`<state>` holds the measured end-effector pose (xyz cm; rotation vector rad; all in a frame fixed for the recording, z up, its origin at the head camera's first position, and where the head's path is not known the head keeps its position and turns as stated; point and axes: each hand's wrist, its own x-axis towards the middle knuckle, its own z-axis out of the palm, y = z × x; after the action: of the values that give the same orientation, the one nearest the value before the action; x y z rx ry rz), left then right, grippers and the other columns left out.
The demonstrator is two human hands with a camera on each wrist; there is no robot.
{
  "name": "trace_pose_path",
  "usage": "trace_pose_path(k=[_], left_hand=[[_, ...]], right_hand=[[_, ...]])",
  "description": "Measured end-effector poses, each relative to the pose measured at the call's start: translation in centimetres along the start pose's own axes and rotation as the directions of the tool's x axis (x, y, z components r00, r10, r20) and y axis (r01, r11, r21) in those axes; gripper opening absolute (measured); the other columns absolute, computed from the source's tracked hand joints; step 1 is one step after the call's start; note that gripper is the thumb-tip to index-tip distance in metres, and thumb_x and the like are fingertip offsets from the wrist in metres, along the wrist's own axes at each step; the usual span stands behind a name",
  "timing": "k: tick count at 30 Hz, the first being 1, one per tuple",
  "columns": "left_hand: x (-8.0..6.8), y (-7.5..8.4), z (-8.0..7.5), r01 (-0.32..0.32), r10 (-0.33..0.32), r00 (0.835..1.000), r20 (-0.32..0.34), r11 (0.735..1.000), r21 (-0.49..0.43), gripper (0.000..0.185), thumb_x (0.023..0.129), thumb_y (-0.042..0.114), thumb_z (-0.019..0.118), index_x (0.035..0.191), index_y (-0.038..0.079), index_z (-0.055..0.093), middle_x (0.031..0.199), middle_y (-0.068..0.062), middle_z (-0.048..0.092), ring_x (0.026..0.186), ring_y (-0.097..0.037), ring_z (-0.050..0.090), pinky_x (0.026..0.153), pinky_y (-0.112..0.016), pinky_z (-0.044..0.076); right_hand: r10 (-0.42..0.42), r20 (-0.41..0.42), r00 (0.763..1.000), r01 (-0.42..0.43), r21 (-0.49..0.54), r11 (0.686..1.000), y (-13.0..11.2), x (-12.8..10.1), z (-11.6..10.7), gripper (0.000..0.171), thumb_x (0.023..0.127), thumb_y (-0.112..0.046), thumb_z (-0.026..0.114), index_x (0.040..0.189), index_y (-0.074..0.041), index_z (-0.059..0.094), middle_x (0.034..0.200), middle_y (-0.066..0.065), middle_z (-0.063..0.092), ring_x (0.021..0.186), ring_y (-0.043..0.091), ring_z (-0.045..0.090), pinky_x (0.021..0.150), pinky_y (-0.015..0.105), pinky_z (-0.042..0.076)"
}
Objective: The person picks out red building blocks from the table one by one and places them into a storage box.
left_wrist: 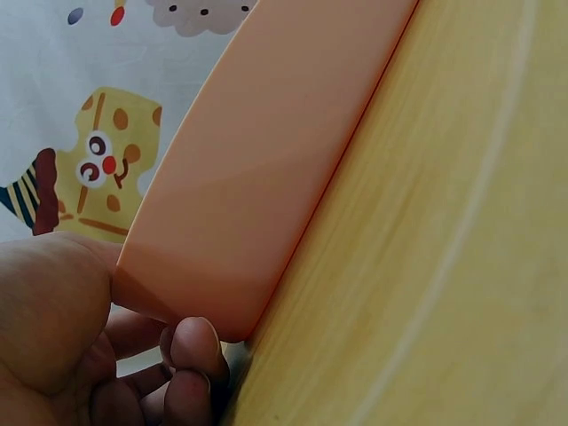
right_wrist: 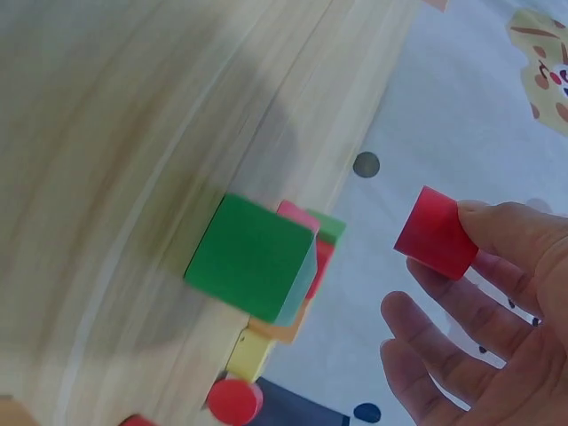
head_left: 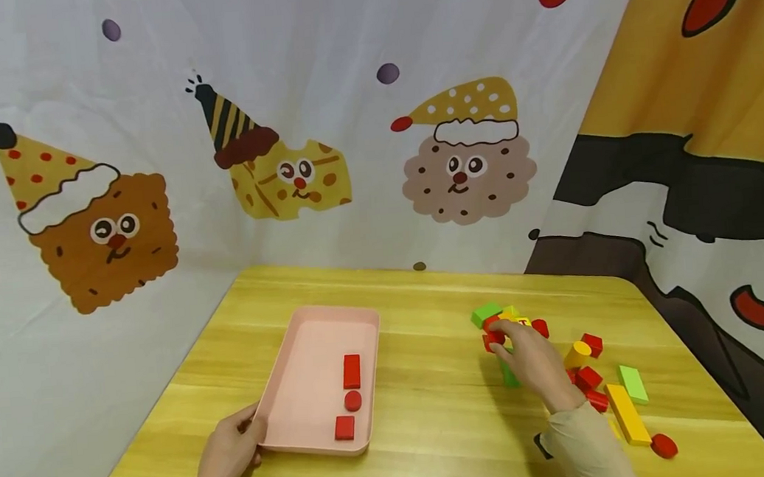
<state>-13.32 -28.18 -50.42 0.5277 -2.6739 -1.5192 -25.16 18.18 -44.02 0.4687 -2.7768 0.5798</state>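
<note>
Head view: loose blocks (head_left: 622, 399) (mixed colours) crowd the right hand (head_left: 530, 357).

Wooden table (head_left: 435, 427) with a light yellowish grain. Backdrop is a white cartoon cloth (head_left: 342, 49) with dots: a brown biscuit in a party hat (head_left: 98, 229) on the left, a cheese wedge with a striped hat (head_left: 284, 175) in the middle, and a round cookie with a spotted hat (head_left: 466, 166) further right. The far right has an orange and black printed curtain (head_left: 701, 135).
</note>
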Motion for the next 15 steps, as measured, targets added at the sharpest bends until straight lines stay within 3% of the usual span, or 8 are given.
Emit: trace_pose_path(k=[7,15], left_hand=[[0.3,0.3,0.0,-0.003,0.003,1.0,0.003,0.999,-0.033,0.046,0.096,0.02,0.054,0.137,0.0,0.053,0.078,-0.006,0.058,0.053,-0.018,0.055,0.048,-0.028,0.046],[0.2,0.1,-0.1,-0.009,0.009,1.0,0.006,1.0,-0.002,0.046,0.097,0.022,0.055,0.136,-0.001,0.053,0.072,-0.005,0.056,0.052,-0.018,0.055,0.047,-0.028,0.044]], right_hand=[[-0.018,0.001,1.0,0.018,0.008,1.0,-1.4,1.4,0.4,0.033,0.085,-0.013,0.075,0.116,-0.006,0.066,0.103,0.007,0.068,0.079,0.022,0.063,0.069,0.041,0.053],[-0.037,0.044,0.998,0.034,0.078,0.996,-4.1,2.1,2.3,0.031,0.085,-0.012,0.075,0.114,-0.007,0.067,0.098,0.003,0.068,0.08,0.021,0.063,0.07,0.037,0.053]])
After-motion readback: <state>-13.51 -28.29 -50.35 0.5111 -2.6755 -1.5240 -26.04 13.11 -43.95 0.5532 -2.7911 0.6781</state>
